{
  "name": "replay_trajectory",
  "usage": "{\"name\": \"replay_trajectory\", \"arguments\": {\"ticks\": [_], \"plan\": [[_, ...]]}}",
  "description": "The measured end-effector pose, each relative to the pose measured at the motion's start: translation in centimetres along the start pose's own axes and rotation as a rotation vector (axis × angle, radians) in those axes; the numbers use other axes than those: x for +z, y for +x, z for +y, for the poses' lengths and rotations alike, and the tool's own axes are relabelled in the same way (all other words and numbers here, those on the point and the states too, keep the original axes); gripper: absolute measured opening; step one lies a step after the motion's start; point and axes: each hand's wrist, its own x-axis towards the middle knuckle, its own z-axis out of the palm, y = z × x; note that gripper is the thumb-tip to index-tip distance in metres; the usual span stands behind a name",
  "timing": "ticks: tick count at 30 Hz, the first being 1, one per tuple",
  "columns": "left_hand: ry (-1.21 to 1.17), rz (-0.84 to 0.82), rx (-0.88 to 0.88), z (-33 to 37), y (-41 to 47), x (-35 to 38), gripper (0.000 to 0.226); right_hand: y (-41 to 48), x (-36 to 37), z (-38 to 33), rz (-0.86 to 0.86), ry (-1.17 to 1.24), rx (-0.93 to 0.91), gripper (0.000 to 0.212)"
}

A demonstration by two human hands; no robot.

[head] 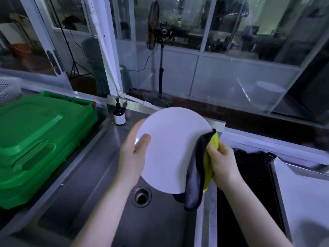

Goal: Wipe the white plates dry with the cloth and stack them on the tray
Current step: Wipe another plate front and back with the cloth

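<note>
A round white plate (170, 148) is held tilted above the steel sink (99, 175). My left hand (133, 150) holds its left edge, thumb on the face and fingers behind. My right hand (222, 159) grips a yellow and grey cloth (197, 175) wrapped over the plate's right rim; the cloth's grey end hangs down below the plate. No tray can be made out with certainty in this view.
A green plastic crate (35, 139) sits left of the sink, with a white perforated basket (8, 88) behind it. A brown pump bottle (119, 114) stands at the sink's back corner. The drain (141, 196) lies below the plate. A dark basin (249, 184) is on the right.
</note>
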Motion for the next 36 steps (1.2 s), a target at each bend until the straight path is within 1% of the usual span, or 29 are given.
{"name": "replay_trajectory", "arguments": {"ticks": [1,3,5,6,7,8,9,11,12,13,14,15,16,18,20,21,23,25,26,27,28,29,31,32,34,35,36], "plan": [[0.062,-0.083,0.030,0.5,1.1,-0.6,0.044,0.5,-0.3,-1.0,-0.068,-0.083,-0.074,0.027],[0.220,-0.299,0.111,1.9,2.9,-1.3,0.048,1.6,-0.4,-3.2,-0.205,-0.338,-0.228,0.032],[0.367,-0.521,0.191,3.1,3.8,-0.9,0.050,2.4,0.5,-4.6,-0.365,-0.561,-0.309,0.027],[0.409,-0.603,0.211,3.4,4.1,-0.5,0.050,2.6,1.0,-4.9,-0.440,-0.630,-0.333,0.022],[0.423,-0.641,0.207,3.4,4.3,-0.4,0.050,2.7,1.4,-4.9,-0.491,-0.669,-0.353,0.020],[0.414,-0.623,0.188,3.4,4.5,-0.5,0.050,2.9,1.6,-4.7,-0.500,-0.685,-0.370,0.019],[0.388,-0.547,0.162,3.2,4.5,-0.8,0.049,3.0,1.6,-4.4,-0.465,-0.681,-0.382,0.020],[0.293,-0.269,0.126,2.2,3.8,-1.3,0.038,2.9,1.3,-3.3,-0.294,-0.576,-0.368,0.025],[0.224,-0.111,0.110,1.4,3.1,-1.3,0.032,2.6,1.2,-2.3,-0.176,-0.435,-0.302,0.030],[0.138,0.020,0.080,0.5,2.1,-1.1,0.029,2.1,1.2,-1.4,-0.061,-0.234,-0.201,0.032],[0.039,0.094,0.029,-0.1,1.1,-0.7,0.029,1.5,1.3,-0.4,0.035,-0.043,-0.082,0.030],[-0.052,0.113,-0.033,-0.6,0.3,-0.2,0.032,0.8,1.4,0.5,0.093,0.092,0.019,0.027],[-0.104,0.106,-0.086,-1.0,-0.3,0.3,0.037,0.3,1.4,1.2,0.109,0.143,0.085,0.024],[-0.097,0.074,-0.135,-1.4,-0.2,0.4,0.039,0.0,1.2,1.6,0.086,0.087,0.119,0.024],[0.001,-0.006,-0.097,-0.8,0.9,-0.4,0.036,0.8,0.5,0.8,0.035,-0.024,0.039,0.028],[0.069,-0.093,-0.052,-0.2,1.7,-0.9,0.035,1.4,0.2,0.0,-0.023,-0.094,-0.033,0.028],[0.222,-0.353,0.028,1.1,3.4,-1.5,0.035,2.5,0.0,-2.3,-0.227,-0.331,-0.190,0.032],[0.348,-0.608,0.084,2.3,4.4,-0.9,0.035,3.0,1.0,-3.9,-0.449,-0.614,-0.297,0.038],[0.369,-0.696,0.105,2.6,4.6,-0.6,0.036,3.1,1.6,-4.2,-0.516,-0.719,-0.340,0.039],[0.365,-0.728,0.106,2.5,4.8,-0.4,0.037,2.9,2.0,-4.1,-0.540,-0.763,-0.367,0.040],[0.345,-0.694,0.088,2.3,4.9,-0.4,0.039,2.8,2.2,-3.8,-0.523,-0.763,-0.377,0.040],[0.322,-0.610,0.060,1.9,4.8,-0.8,0.037,2.5,2.1,-3.3,-0.477,-0.730,-0.376,0.039],[0.282,-0.367,0.028,0.6,3.9,-2.0,0.024,1.7,1.6,-2.1,-0.324,-0.546,-0.315,0.039],[0.252,-0.235,0.004,-0.3,3.0,-2.3,0.021,1.3,1.3,-1.3,-0.220,-0.400,-0.251,0.040],[0.118,-0.020,-0.088,-1.9,0.6,-2.1,0.025,0.2,1.1,0.1,-0.007,-0.092,-0.071,0.037],[0.023,0.044,-0.137,-2.4,-0.4,-1.5,0.024,-0.1,1.1,0.8,0.055,0.008,0.023,0.032],[-0.047,0.080,-0.182,-2.7,-1.2,-0.9,0.022,-0.3,1.0,1.4,0.081,0.042,0.088,0.027]]}}
